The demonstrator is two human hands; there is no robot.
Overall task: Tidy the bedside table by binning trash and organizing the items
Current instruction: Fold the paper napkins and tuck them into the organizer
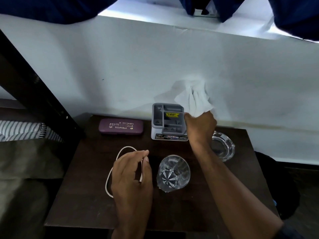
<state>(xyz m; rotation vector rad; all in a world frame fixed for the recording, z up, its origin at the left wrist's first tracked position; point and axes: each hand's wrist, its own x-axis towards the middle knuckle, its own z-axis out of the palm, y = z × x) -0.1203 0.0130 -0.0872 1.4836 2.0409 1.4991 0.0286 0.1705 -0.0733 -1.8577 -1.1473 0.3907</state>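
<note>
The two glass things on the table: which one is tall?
The tall clear cut-glass tumbler between the two hands. The other, a low, wide clear glass ashtray, sits behind the right forearm.

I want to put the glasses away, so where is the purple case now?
In the head view, the purple case lies at the table's back left, near the wall, just left of the grey organizer.
</note>
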